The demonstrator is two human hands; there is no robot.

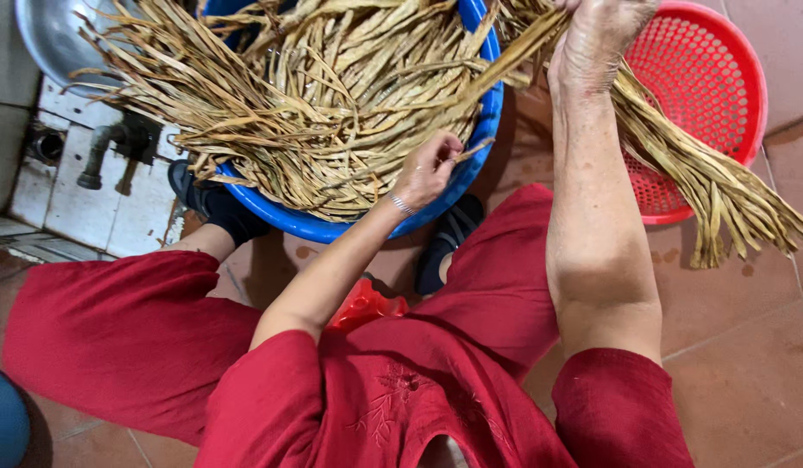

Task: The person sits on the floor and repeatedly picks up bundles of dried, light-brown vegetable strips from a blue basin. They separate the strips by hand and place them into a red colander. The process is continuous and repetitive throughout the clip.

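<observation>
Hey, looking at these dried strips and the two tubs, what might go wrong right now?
The bundle in the right hand droops past the red basket, so strips may drag on the floor. The left hand pinches one strip in a tangled heap over the blue tub; pulling might spill others.

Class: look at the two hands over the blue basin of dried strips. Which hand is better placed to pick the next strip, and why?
Probably the left hand: it sits at the round blue plastic basin, pinching one tan dried strip from the pile. The right hand is full, gripping a long bundle of strips that trails over the red perforated plastic basket.
</observation>
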